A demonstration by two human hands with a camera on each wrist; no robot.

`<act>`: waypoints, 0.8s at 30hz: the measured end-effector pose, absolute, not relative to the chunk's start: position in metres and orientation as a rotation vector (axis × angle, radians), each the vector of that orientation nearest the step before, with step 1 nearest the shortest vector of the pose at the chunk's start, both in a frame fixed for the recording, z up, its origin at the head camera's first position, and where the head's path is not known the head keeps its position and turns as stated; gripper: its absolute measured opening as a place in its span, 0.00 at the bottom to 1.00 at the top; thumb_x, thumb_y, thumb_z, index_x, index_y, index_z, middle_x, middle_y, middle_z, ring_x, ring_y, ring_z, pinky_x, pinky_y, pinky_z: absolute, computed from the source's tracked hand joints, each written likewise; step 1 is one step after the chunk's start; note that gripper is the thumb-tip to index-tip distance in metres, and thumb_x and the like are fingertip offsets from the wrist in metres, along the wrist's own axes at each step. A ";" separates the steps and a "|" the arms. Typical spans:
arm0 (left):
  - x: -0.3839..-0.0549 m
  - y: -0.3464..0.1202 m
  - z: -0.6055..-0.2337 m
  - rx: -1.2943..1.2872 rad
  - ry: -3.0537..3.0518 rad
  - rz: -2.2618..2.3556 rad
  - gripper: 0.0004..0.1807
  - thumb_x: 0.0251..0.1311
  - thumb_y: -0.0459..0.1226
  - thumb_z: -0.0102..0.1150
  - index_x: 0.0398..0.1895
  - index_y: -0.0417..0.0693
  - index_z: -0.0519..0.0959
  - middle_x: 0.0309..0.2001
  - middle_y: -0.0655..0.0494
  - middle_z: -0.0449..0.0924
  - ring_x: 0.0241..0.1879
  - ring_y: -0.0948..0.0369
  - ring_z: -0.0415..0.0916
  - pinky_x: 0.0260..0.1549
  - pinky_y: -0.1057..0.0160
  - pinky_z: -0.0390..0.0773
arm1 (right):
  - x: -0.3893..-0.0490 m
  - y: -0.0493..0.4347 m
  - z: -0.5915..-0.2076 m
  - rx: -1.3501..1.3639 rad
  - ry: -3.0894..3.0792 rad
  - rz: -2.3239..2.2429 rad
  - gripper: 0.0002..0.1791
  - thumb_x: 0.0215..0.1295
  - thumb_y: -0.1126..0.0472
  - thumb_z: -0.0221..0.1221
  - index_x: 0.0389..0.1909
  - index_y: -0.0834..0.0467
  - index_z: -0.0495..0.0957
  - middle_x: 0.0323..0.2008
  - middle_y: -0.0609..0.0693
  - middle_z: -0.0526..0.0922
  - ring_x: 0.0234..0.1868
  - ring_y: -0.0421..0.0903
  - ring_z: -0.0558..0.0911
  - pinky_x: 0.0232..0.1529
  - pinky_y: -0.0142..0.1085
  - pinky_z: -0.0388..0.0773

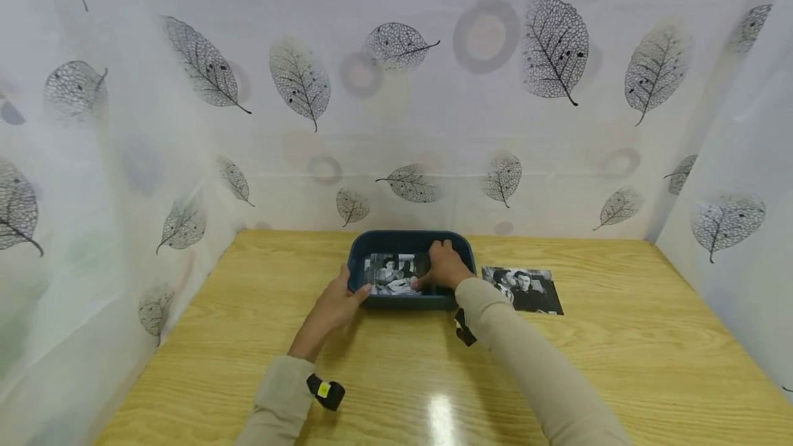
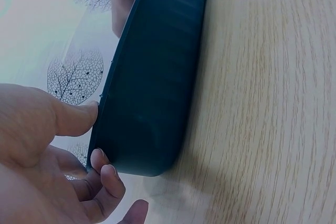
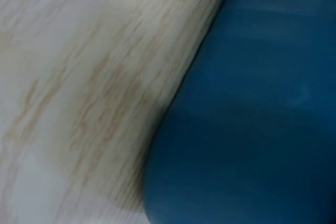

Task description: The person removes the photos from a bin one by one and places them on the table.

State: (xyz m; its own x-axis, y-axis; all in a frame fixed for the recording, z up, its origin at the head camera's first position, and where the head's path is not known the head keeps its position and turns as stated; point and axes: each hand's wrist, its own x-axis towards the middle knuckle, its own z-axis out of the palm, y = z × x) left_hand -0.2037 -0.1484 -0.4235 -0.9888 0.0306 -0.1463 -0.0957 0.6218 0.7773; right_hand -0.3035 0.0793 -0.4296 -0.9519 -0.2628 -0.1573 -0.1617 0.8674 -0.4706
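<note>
A dark blue plastic bin (image 1: 409, 303) sits on the table, with a black-and-white photo (image 1: 389, 274) lying inside it. My left hand (image 1: 333, 305) grips the bin's front left corner; in the left wrist view the thumb lies at the rim and curled fingertips (image 2: 113, 179) meet the end wall. Over the bin's right half, my right hand (image 1: 447, 268) reaches in and holds the photo's right edge, its thumb lying over the print. Some of its fingers are hidden. Only the bin's outer wall (image 3: 252, 114) and the tabletop show in the right wrist view.
A second black-and-white photo (image 1: 531, 291), showing people, lies on the wood-grain table (image 1: 619, 336) just right of the bin, partly behind the right sleeve. A white leaf-printed sheet (image 1: 421, 122) encloses the table's back and sides. Dark wrist devices (image 1: 328, 392) sit at both cuffs.
</note>
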 end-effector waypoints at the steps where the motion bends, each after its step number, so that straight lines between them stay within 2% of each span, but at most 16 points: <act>1: -0.204 -0.148 -0.424 -0.056 2.697 1.305 0.45 0.76 0.45 0.53 0.80 0.32 0.39 0.40 0.46 0.74 0.37 0.55 0.72 0.33 0.59 0.72 | -0.304 0.080 -0.430 -0.309 2.829 -0.710 0.51 0.49 0.48 0.79 0.63 0.73 0.64 0.63 0.74 0.63 0.57 0.67 0.75 0.56 0.56 0.75; 3: -0.204 -0.148 -0.424 -0.054 2.702 1.303 0.45 0.76 0.45 0.53 0.80 0.31 0.39 0.39 0.46 0.74 0.36 0.55 0.72 0.32 0.60 0.72 | -0.306 0.082 -0.432 -0.293 2.850 -0.753 0.51 0.50 0.49 0.79 0.64 0.73 0.63 0.63 0.74 0.64 0.58 0.68 0.74 0.57 0.56 0.74; 5: -0.204 -0.148 -0.424 -0.053 2.704 1.300 0.46 0.76 0.45 0.53 0.80 0.31 0.39 0.39 0.46 0.73 0.36 0.55 0.72 0.31 0.60 0.72 | -0.308 0.083 -0.434 -0.273 2.872 -0.806 0.46 0.50 0.52 0.79 0.61 0.71 0.66 0.60 0.72 0.69 0.57 0.67 0.75 0.56 0.56 0.75; 8: -0.204 -0.148 -0.424 -0.049 2.706 1.298 0.46 0.76 0.45 0.53 0.80 0.31 0.39 0.37 0.47 0.73 0.35 0.55 0.71 0.30 0.60 0.71 | -0.310 0.085 -0.435 -0.259 2.909 -0.862 0.37 0.51 0.55 0.79 0.54 0.68 0.69 0.52 0.68 0.76 0.52 0.65 0.79 0.52 0.55 0.77; 11: -0.204 -0.148 -0.424 -0.045 2.707 1.296 0.46 0.76 0.46 0.53 0.79 0.30 0.39 0.37 0.47 0.73 0.35 0.55 0.71 0.32 0.60 0.71 | -0.310 0.086 -0.434 -0.254 2.935 -0.902 0.33 0.51 0.58 0.79 0.51 0.66 0.71 0.46 0.66 0.80 0.47 0.64 0.81 0.48 0.54 0.79; 17: -0.205 -0.148 -0.424 -0.046 2.713 1.287 0.46 0.76 0.45 0.53 0.79 0.30 0.40 0.39 0.46 0.74 0.38 0.55 0.72 0.36 0.57 0.73 | -0.310 0.086 -0.432 -0.243 2.961 -0.914 0.30 0.53 0.58 0.77 0.50 0.64 0.71 0.43 0.64 0.81 0.43 0.61 0.82 0.45 0.52 0.79; 24: -0.206 -0.148 -0.425 -0.048 2.712 1.282 0.46 0.76 0.45 0.54 0.79 0.30 0.40 0.39 0.47 0.74 0.37 0.54 0.72 0.35 0.57 0.72 | -0.305 0.089 -0.424 -0.301 2.972 -0.982 0.21 0.59 0.67 0.70 0.49 0.65 0.72 0.42 0.63 0.81 0.38 0.57 0.82 0.40 0.49 0.79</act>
